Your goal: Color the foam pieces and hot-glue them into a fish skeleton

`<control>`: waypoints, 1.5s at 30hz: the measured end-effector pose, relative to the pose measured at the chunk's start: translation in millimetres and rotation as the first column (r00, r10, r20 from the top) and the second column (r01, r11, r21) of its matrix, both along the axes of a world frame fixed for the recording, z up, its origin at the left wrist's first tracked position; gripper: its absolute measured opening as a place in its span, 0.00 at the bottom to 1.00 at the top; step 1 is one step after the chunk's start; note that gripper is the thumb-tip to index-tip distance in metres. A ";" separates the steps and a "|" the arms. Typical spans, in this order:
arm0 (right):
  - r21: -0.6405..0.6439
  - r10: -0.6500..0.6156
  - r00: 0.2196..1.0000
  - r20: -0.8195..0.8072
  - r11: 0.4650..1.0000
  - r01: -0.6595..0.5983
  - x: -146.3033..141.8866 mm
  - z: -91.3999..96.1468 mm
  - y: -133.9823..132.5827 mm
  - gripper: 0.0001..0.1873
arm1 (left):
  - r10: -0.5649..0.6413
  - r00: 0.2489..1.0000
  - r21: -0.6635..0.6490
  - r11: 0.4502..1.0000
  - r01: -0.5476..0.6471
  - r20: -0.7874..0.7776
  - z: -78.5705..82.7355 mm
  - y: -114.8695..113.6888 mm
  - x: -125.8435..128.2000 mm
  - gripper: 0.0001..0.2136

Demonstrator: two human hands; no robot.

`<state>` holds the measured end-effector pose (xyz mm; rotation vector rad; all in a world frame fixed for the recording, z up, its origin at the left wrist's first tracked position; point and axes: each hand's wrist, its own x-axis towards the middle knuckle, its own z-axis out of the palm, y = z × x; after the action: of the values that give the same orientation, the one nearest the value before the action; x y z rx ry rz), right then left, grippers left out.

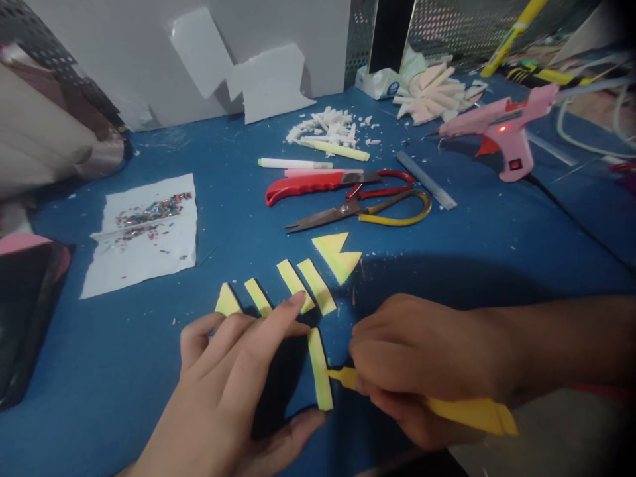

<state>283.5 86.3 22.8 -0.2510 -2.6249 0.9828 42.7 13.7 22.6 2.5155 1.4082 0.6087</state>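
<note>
A yellow-green strip (320, 377) stands on its long edge or lies flat on the blue table; I cannot tell which. My left hand (233, 377) steadies it, thumb at the near end and a fingertip at the far end. Gripped in my right hand (417, 364) is a yellow marker (472, 414), its tip touching the strip's right side. Beyond my left fingers lie more yellow pieces: a short strip (258, 297), two longer strips (318, 286), a notched piece (338, 256) and a pointed piece (228, 300) partly hidden by my fingers.
Scissors (348, 212) and a red-handled cutter (308, 187) lie beyond the pieces, near several pens (293, 163) and white scraps (328, 126). A pink glue gun (514, 132) with its cord stands right. Paper with glitter (183, 255) and a dark phone-like object (24, 311) are left.
</note>
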 end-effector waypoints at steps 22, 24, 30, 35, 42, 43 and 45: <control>0.138 0.011 0.996 -0.085 0.990 0.001 3.5 -5.4 9.8 0.06 | 0.035 0.999 -0.036 0.999 -0.035 0.010 -0.4 -2.4 -0.6 0.33; 0.148 0.042 0.998 -0.038 0.988 -0.036 3.7 -4.8 11.0 0.06 | 0.043 0.999 -0.046 0.998 -0.043 0.012 -0.7 -2.8 -0.8 0.33; 0.340 0.036 0.998 -0.053 0.940 -0.016 1.3 -8.1 5.9 0.05 | 0.028 0.999 -0.028 0.999 -0.029 -0.018 -0.6 -1.5 -1.7 0.33; 0.339 0.061 0.998 0.009 0.939 -0.061 -0.8 -9.5 1.4 0.06 | 0.017 1.000 -0.022 1.000 -0.017 -0.016 -0.7 -0.8 -1.7 0.32; 0.468 0.086 0.996 -0.005 0.881 -0.074 -2.2 -8.1 1.4 0.12 | 0.051 0.999 -0.054 0.997 -0.051 -0.006 -0.8 -2.6 -1.0 0.32; 0.460 0.089 0.996 -0.011 0.885 -0.074 -1.9 -8.6 1.5 0.12 | 0.052 0.999 -0.055 0.997 -0.052 -0.005 -0.5 -2.7 -0.8 0.32; 0.442 0.105 0.994 -0.038 0.893 -0.078 -1.2 -9.5 1.9 0.13 | 0.054 0.999 -0.062 0.997 -0.054 0.003 0.1 -3.0 -0.5 0.32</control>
<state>282.3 88.2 13.2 0.0144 -2.7314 0.3862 42.2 10.7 22.6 2.4340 1.4747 0.5717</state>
